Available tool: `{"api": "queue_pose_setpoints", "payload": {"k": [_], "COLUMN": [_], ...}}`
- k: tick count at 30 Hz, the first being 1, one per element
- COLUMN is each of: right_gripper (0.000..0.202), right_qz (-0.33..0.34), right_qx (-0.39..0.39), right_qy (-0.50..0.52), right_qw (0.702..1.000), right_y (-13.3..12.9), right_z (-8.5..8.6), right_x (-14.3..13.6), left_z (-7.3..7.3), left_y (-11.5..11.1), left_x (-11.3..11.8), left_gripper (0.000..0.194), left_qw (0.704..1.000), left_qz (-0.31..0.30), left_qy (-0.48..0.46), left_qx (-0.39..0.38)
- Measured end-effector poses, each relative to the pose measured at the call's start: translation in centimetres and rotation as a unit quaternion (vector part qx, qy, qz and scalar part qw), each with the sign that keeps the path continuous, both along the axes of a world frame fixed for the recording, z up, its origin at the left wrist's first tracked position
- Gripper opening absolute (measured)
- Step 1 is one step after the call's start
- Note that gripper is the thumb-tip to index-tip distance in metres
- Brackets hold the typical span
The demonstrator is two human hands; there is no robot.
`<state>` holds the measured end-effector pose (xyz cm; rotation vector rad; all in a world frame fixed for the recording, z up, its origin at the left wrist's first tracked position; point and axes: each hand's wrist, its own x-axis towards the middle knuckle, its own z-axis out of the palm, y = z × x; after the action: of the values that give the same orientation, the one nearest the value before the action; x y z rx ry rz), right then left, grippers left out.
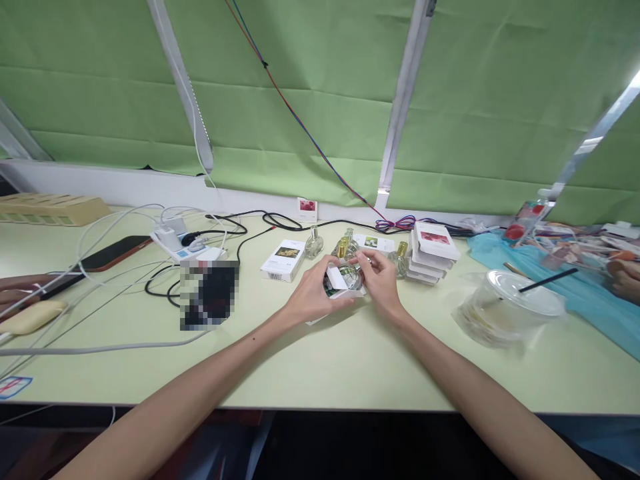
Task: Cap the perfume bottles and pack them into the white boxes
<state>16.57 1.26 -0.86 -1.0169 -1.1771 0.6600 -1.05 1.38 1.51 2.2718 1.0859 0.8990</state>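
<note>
My left hand (313,293) is closed around a small white carton (336,293) with an opened flap, held above the table. A clear glass perfume bottle (351,275) shows at the carton's open end. Fingers of my right hand (379,277) are pinched at this bottle, partly hiding it. Just behind my hands stand several more glass bottles, one with a gold cap (342,249). Another gold-capped bottle (401,259) is to the right of my right hand, and a clear bottle (314,243) stands behind my left hand.
A white carton (283,260) lies left, a stack of cartons (433,250) stands right. A bagged plastic cup (520,297) with a black straw sits further right, near blue plastic (550,267). Cables and a power strip (183,243) spread left. Other people's hands (23,290) appear at both edges.
</note>
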Motion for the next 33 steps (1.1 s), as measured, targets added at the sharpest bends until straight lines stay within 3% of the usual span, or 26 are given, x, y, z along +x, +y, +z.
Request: {"api": "queue_pose_setpoints", "payload": {"k": [33], "right_gripper": [0.027], "right_qz": [-0.004], "right_qx": [0.009], "right_qy": [-0.005], "right_qw": [1.000], "right_y": [-0.08], "right_z": [0.32], "right_x": [-0.09], "left_z": [-0.42], "left_y": [0.04], "left_x": [0.25], "left_gripper": [0.068], "left_qw": [1.000], "left_qz": [0.016], "left_qy": [-0.003], "left_qx": [0.002]}}
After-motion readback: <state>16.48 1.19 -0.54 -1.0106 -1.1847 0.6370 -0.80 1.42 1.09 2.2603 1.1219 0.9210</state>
